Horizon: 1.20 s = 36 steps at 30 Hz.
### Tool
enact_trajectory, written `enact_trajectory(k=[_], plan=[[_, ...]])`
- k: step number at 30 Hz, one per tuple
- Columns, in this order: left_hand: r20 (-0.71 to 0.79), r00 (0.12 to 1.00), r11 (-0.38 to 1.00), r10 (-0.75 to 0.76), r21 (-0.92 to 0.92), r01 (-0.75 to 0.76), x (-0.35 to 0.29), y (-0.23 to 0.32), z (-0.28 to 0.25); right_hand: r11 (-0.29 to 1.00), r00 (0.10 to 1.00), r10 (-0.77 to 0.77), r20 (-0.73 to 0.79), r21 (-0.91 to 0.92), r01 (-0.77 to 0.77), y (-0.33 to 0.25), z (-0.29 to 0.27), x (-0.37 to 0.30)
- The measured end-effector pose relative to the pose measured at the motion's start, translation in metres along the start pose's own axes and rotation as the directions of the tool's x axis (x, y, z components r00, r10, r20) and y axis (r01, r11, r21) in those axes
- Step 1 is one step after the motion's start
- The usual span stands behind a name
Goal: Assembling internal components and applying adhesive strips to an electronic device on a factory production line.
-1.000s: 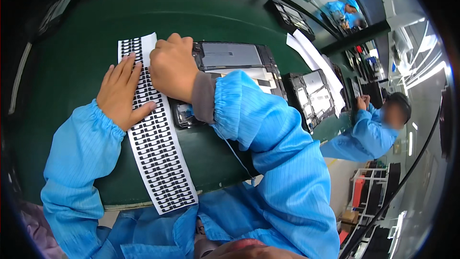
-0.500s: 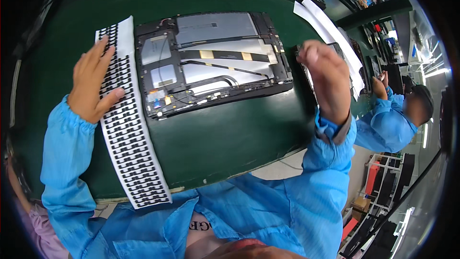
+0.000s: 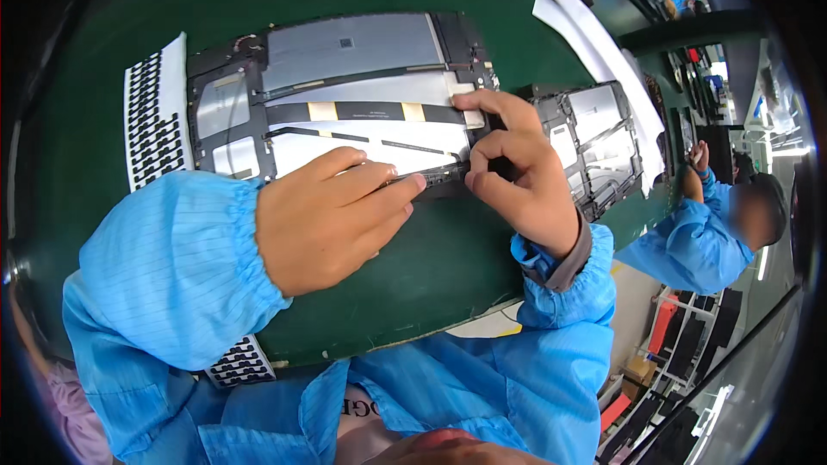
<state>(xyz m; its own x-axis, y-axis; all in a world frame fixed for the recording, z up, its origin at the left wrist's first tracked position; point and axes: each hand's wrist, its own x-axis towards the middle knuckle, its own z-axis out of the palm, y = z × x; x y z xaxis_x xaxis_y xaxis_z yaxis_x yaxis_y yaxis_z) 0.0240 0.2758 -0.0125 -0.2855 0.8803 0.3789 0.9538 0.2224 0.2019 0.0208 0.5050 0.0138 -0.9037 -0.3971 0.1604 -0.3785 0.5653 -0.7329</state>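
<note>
An opened flat device [image 3: 345, 95] with grey metal panels and a black frame lies on the green mat [image 3: 413, 275]. My left hand [image 3: 332, 215] rests flat on its near edge, fingers together and pointing right. My right hand [image 3: 517, 168] pinches the device's near right corner, thumb and forefinger closed on the black frame edge. A white strip of small black stickers [image 3: 155, 116] lies to the left, partly hidden under my left sleeve.
A second opened device [image 3: 594, 142] lies just right of my right hand. White paper sheets [image 3: 594, 43] lie beyond it. Another person in a blue coat [image 3: 689, 232] works at the right. The mat's near edge runs below my wrists.
My left hand left the sticker strip and came onto the device's near edge. My right hand swung back from the far right to the device's right corner. The view moved closer.
</note>
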Motion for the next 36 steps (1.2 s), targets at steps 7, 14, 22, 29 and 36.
enact_trajectory(k=[7,14,22,29,36], plan=[[-0.002,1.000,1.000,-0.027,0.013,0.027,0.006,-0.002,-0.001,0.999,0.998,0.004,0.067,-0.041,-0.002,0.001,-0.006,0.007],[0.000,0.999,0.999,-0.039,0.017,0.039,0.006,-0.002,0.000,0.999,0.999,-0.005,0.054,-0.043,0.007,0.003,-0.003,0.006],[0.018,0.995,0.995,-0.099,-0.030,0.100,0.018,0.007,-0.001,0.990,0.996,-0.072,0.046,-0.120,0.077,0.005,0.000,0.006],[0.019,1.000,0.995,-0.018,0.095,0.016,0.026,0.000,0.004,0.999,1.000,-0.006,0.010,0.044,0.006,0.003,-0.010,0.002],[-0.016,1.000,0.994,0.019,0.110,-0.018,0.023,-0.001,0.008,0.999,0.997,-0.008,-0.074,0.038,0.011,0.004,-0.012,-0.009]])
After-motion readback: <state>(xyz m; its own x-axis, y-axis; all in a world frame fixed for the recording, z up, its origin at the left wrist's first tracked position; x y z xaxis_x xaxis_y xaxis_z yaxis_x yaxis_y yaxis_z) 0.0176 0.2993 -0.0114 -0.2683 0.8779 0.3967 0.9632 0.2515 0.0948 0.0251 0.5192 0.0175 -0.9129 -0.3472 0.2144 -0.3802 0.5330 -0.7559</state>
